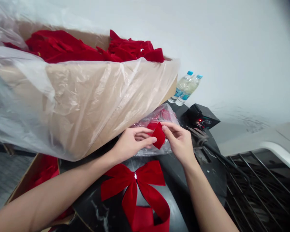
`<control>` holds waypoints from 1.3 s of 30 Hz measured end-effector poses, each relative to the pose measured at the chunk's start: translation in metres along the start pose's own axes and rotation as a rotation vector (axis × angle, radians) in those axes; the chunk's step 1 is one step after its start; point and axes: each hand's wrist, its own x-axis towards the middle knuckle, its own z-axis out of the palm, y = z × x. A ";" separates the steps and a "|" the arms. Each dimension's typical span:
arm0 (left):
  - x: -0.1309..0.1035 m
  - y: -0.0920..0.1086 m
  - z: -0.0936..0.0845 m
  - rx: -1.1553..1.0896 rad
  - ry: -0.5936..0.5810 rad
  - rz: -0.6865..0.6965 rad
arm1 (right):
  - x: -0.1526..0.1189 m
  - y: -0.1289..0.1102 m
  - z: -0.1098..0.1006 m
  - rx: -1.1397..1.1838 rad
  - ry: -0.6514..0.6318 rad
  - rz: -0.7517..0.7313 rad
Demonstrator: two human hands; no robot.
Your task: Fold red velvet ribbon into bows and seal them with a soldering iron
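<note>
Between my two hands is a small piece of red velvet fabric (pixel 159 136). My left hand (pixel 137 140) pinches its left side between thumb and fingers. On its right edge, the thumb and forefinger of my right hand (pixel 177 138) close on the same piece. Just behind it lies a clear plastic bag (pixel 168 117) with red material inside. Nearer to me, a large red velvet bow (pixel 151 174) with a pale shiny centre rests on the dark surface (pixel 178 190), its tails pointing toward me.
A plastic-lined cardboard box (pixel 87 96) heaped with red bows (pixel 62 45) fills the left. Another box (pixel 24 183) with red fabric sits below. Right of centre are two bottles (pixel 187 90), a black device (pixel 201 116) with a red light, cables and a metal rack (pixel 261 180).
</note>
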 end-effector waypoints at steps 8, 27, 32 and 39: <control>-0.001 0.001 0.002 -0.036 -0.059 -0.040 | -0.007 -0.018 -0.029 0.064 -0.231 0.174; -0.006 -0.005 0.005 0.147 0.102 0.389 | -0.030 0.025 -0.023 -0.113 -0.016 -0.506; -0.009 -0.003 0.009 0.079 0.109 0.310 | -0.030 0.023 -0.018 -0.067 0.015 -0.459; -0.011 -0.002 0.009 -0.006 0.096 0.222 | -0.032 0.020 -0.012 0.098 -0.031 -0.259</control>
